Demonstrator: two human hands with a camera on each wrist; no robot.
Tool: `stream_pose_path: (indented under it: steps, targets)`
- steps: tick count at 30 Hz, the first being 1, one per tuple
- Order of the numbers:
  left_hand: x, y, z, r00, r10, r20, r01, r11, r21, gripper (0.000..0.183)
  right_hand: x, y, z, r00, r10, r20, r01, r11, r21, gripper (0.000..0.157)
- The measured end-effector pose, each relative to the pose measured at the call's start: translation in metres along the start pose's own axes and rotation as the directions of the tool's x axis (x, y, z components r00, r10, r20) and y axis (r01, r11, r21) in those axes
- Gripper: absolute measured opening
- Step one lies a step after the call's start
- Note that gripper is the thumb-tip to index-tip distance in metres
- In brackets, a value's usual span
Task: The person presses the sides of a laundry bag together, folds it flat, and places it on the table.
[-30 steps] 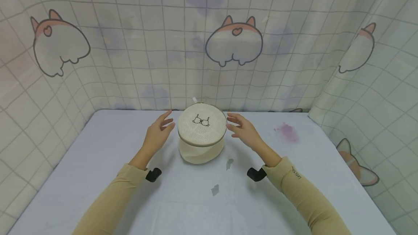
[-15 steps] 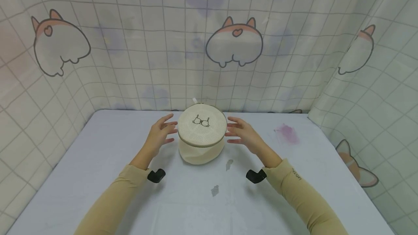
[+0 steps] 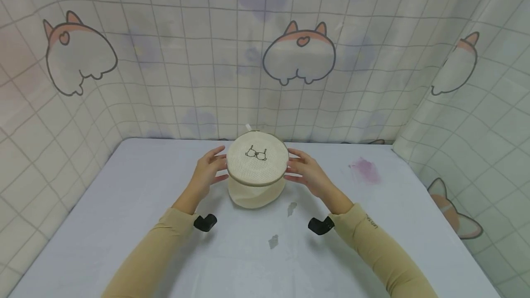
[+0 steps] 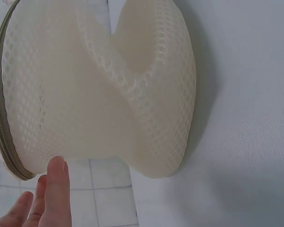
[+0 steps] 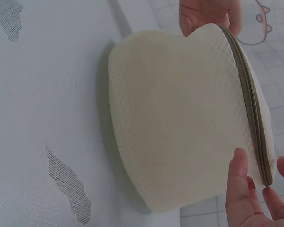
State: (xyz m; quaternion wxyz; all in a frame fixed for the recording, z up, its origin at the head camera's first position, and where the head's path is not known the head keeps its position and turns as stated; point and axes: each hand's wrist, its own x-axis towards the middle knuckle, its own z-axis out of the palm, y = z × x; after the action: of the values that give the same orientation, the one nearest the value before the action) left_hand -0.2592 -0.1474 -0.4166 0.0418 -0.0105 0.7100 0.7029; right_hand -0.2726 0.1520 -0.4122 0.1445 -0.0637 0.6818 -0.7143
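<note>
A cream mesh laundry bag [image 3: 257,164], round and drum-shaped, stands on the table; glasses are printed on its top. My left hand [image 3: 205,169] is at its left side, fingers extended and fingertips at the zipped rim. Opposite it, my right hand [image 3: 310,174] has its spread fingers against or just beside the right side. The left wrist view shows the bag's sagging mesh wall [image 4: 99,94] and its zipper [image 4: 1,118], with a fingertip by the wall. In the right wrist view, fingers [image 5: 238,175] lie close to the zipper [image 5: 253,104]. Firm contact cannot be told.
The white table [image 3: 248,270] has grey worn patches [image 3: 273,242] in front of the bag and a pink stain [image 3: 366,171] at the right. A checked curtain [image 3: 186,59] hangs behind and along both sides. Black wrist mounts [image 3: 205,222] stick out inward from the sleeves.
Both hands have moved inward to the sides of the bag, the left one more, and its fingers have spread. The bag stays in place.
</note>
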Motion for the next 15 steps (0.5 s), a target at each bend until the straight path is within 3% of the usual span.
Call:
stream_pose_path:
  steps: [15]
  targets:
    - [0.0000, 0.0038, 0.0077, 0.999, -0.033, -0.037, 0.033, 0.999, -0.013, 0.058, -0.0021, -0.0010, 0.0030, 0.999, -0.029, 0.028, 0.029, 1.000, 0.013, 0.062]
